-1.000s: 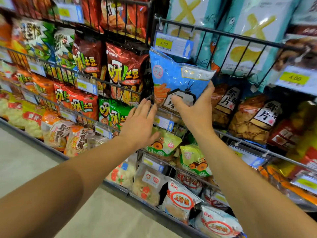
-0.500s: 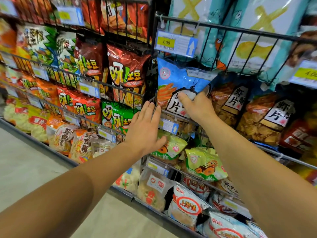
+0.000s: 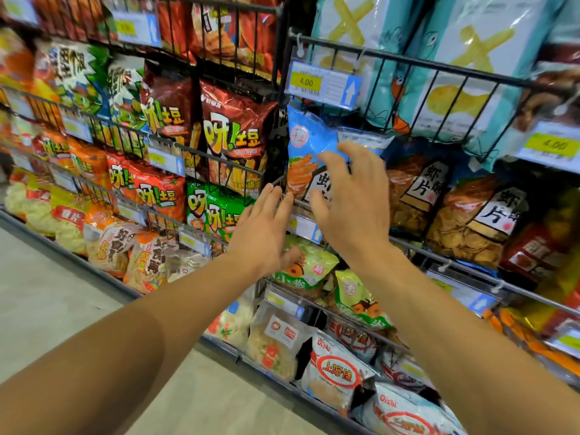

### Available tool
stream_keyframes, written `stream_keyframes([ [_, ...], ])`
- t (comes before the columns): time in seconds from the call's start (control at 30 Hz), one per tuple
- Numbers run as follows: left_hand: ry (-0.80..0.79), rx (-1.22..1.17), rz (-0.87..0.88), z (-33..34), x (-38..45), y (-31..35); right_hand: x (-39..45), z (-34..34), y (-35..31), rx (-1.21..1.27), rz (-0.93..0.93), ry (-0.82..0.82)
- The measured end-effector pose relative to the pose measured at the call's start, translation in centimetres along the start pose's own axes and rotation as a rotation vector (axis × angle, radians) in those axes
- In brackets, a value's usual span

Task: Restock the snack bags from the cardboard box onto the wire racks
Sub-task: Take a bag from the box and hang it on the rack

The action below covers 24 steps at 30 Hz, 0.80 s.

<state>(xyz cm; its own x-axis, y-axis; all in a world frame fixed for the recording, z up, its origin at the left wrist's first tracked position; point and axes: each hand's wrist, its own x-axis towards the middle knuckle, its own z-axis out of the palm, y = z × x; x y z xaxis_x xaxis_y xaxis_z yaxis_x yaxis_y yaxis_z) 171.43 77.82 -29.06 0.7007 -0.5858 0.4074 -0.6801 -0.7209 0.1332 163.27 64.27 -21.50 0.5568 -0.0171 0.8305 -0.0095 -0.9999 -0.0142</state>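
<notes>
A blue snack bag (image 3: pixel 309 142) with a black label stands upright in the middle wire rack (image 3: pixel 408 243), at its left end. My right hand (image 3: pixel 348 196) hovers just in front of the bag with fingers spread, holding nothing. My left hand (image 3: pixel 266 224) is flat with straight fingers, its fingertips at the rack's front wire below the bag. The cardboard box is out of view.
Brown prawn-cracker bags (image 3: pixel 414 196) fill the same rack to the right. Red potato-stick bags (image 3: pixel 235 136) hang in the racks to the left, green bags (image 3: pixel 357 296) below, teal bags (image 3: pixel 464 73) above. Yellow price tags (image 3: pixel 306 81) clip onto the wires. Pale floor (image 3: pixel 47 309) lies at the lower left.
My right hand lowered the blue bag into the middle rack, then let go and drew back with open fingers. My left hand stayed at the rack's front wire.
</notes>
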Motion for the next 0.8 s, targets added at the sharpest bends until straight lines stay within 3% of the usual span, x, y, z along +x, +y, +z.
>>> stream_keyframes([
  [0.07, -0.001, 0.003, 0.003, 0.1, 0.1, -0.3, 1.6, 0.8, 0.2, -0.125, -0.149, -0.167],
  [0.17, -0.003, 0.022, 0.006, 0.1, 0.2, -0.3, 3.3, 1.6, 0.9, -0.264, -0.147, -0.399],
  [0.5, 0.01, 0.015, 0.023, 0.3, 0.1, -0.6, 6.9, 3.5, 1.4, -0.225, 0.061, -0.602],
  [0.6, 0.0, 0.014, 0.016, 0.2, 0.2, -0.6, 6.5, 3.3, 1.3, -0.189, 0.044, -0.565],
  [0.7, 0.003, 0.002, -0.007, 0.4, 0.3, -0.4, 4.9, 2.7, 1.2, -0.24, -0.057, -0.398],
  [0.8, 0.002, -0.001, -0.015, 0.4, 0.3, -0.4, 3.1, 2.2, 2.0, -0.297, -0.022, -0.269],
])
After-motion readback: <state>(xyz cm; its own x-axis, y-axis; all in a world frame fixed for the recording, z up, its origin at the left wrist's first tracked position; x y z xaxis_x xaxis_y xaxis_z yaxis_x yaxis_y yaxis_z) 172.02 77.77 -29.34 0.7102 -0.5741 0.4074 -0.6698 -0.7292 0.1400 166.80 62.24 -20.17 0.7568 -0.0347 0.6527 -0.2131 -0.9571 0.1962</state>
